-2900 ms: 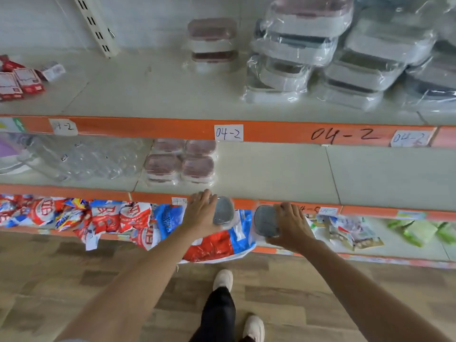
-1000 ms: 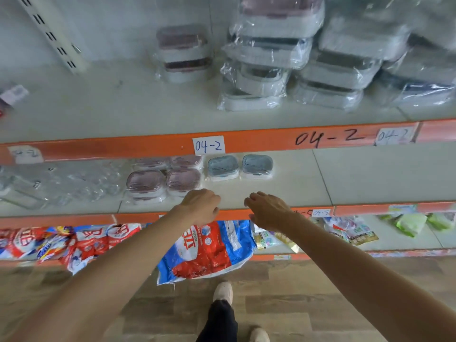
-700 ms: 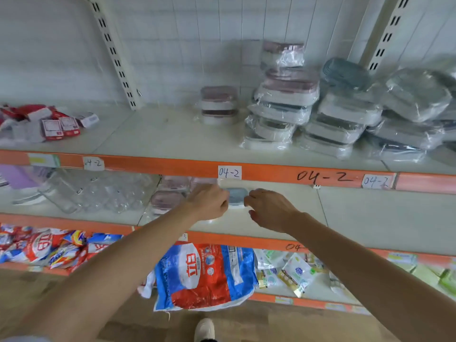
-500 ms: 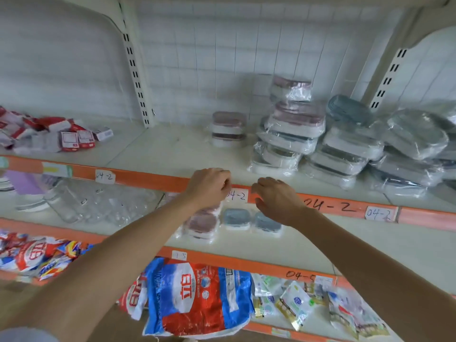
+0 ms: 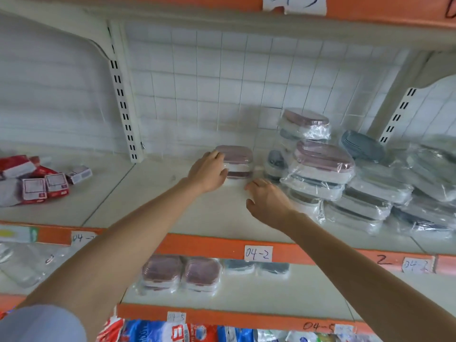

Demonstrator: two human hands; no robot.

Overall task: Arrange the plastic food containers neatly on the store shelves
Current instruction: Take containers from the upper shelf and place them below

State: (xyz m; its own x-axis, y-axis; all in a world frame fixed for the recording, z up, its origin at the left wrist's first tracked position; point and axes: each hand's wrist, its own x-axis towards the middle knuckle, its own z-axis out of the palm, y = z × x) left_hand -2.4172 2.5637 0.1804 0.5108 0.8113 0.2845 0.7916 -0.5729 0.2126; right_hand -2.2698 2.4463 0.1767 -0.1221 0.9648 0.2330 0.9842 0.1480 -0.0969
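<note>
On the upper shelf (image 5: 153, 208) stands a short stack of pink-lidded containers (image 5: 238, 161) in clear wrap. My left hand (image 5: 208, 172) grips the stack's left end, fingers at the top lid's edge and thumb on the front. Just right of and in front of the stack hovers my right hand (image 5: 267, 203), fingers spread, holding nothing. A leaning pile of wrapped containers (image 5: 320, 169) with pink and blue-grey lids fills the shelf's right side. On the lower shelf sit pink-lidded containers (image 5: 182, 274) with two blue-grey ones (image 5: 256, 267) beside them.
Red and white small boxes (image 5: 37, 183) lie at the upper shelf's far left. A slotted upright (image 5: 123, 102) stands at the back. Orange shelf edges carry paper labels (image 5: 257, 253). Clear glassware (image 5: 22, 265) sits lower left, and red and blue bags (image 5: 158, 330) hang below.
Both hands rose from the lower shelf to the upper one. My left hand reached the pink-lidded stack and took hold of it; my right hand moved in beside it. The view tilted upward.
</note>
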